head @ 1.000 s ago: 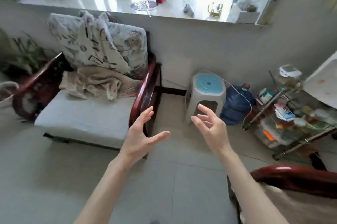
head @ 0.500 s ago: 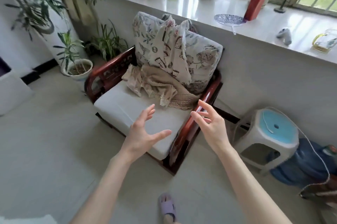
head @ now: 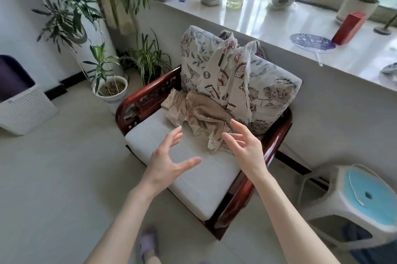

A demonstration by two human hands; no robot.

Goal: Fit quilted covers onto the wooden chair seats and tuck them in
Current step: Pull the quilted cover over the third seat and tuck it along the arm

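A dark red wooden armchair (head: 277,147) stands against the wall under the window ledge, with a plain pale grey seat cushion (head: 193,180). A crumpled beige quilted cover with lace trim (head: 206,119) lies at the back of the seat. Behind it a floral back cushion (head: 272,96) leans upright, and a patterned cloth (head: 227,76) hangs over it. My left hand (head: 167,160) hovers above the seat with fingers spread, holding nothing. My right hand (head: 247,147) hovers just in front of the beige cover's lace edge, fingers also spread and empty.
Potted plants (head: 109,89) stand left of the chair, and a white laundry basket (head: 23,106) is at the far left. A white stool with a blue top (head: 363,197) stands to the right. The window ledge (head: 279,23) carries pots, a bottle, a fan and a red box.
The view has swung left and closed in on the armchair. Both hands, held spread throughout, now hover over its seat near the beige cover.
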